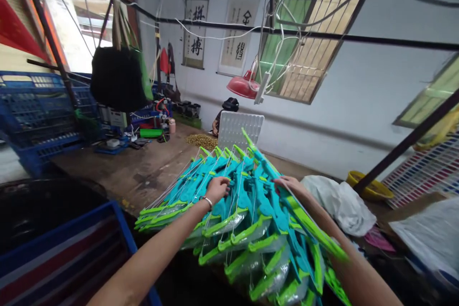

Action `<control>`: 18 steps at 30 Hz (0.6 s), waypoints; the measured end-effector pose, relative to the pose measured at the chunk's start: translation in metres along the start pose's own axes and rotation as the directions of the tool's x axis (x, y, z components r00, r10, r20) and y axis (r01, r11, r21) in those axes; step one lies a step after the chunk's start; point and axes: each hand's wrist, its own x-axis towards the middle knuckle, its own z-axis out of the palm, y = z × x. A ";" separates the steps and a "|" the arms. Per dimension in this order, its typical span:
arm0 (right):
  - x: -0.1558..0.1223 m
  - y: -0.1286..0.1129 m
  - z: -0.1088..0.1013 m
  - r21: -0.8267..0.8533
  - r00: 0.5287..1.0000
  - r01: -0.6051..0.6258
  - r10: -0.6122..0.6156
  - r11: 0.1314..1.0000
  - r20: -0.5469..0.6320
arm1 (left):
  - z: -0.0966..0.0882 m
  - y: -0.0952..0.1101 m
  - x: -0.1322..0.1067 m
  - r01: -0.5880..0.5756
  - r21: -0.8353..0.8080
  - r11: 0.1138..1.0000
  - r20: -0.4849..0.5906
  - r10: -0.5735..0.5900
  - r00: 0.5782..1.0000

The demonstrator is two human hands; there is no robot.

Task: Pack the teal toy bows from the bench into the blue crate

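A thick row of teal and lime-green toy bows point(242, 196) with white strings stands packed in front of me, some with clear plastic on their ends. My left hand point(218, 189), a bracelet at its wrist, reaches in among the bows, its fingers curled at the teal middle of one. On the right, my right hand point(292, 186) grips a toy bow point(303, 213) that leans across the end of the row. Part of its fingers is hidden behind that bow.
At left are a blue crate point(122, 229) and a hanging black bag point(116, 79). A person point(218, 122) sits behind a white tray point(244, 129) by a brass-coloured pile point(201, 141). White plastic bags point(339, 203) and a yellow basin point(371, 186) lie right. A red lamp point(244, 86) hangs overhead.
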 end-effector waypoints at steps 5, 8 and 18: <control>-0.090 -0.003 -0.041 0.208 0.973 0.026 0.022 0.978 -0.229 | 0.044 0.013 0.028 -0.022 0.333 0.943 -0.034 0.035 0.999; -0.128 0.012 -0.040 0.313 0.970 -0.074 0.142 0.947 -0.198 | 0.064 0.016 0.033 0.022 0.460 0.888 -0.060 0.006 0.998; -0.195 0.084 0.009 0.686 0.861 -0.137 0.428 0.714 -0.273 | 0.111 0.048 0.005 -0.247 0.682 0.689 0.179 0.170 0.969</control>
